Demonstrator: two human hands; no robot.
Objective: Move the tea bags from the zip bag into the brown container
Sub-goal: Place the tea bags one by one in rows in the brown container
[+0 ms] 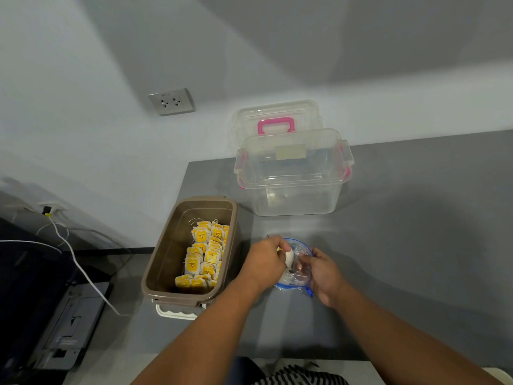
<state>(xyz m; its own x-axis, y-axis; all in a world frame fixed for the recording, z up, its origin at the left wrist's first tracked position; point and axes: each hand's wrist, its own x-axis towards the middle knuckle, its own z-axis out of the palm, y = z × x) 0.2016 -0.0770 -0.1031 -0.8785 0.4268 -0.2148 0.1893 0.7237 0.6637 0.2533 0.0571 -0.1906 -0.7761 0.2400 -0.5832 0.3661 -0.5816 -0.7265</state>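
Striped clothing point(302, 377) at bottom edge. Both forearms reach forward over the grey table point(402, 245). Left hand point(265, 263) has its fingers curled round a white tea bag point(289, 259), right at the mouth of the zip bag point(299, 273). Right hand point(323, 273) grips the zip bag's right side, holding the blue-rimmed mouth open; the bag rests on the table. Whether more bags are inside, cannot tell.

Just left of the hands, brown container point(155, 270), open, near the table's left edge. Yellow-tagged tea bags point(205, 257) are packed along its right half, left half bare. Beyond it, clear storage box point(291, 187) with pink latches, open. Its lid point(274, 118), pink handle, leans on the wall behind. Wall socket point(171, 101) further left.
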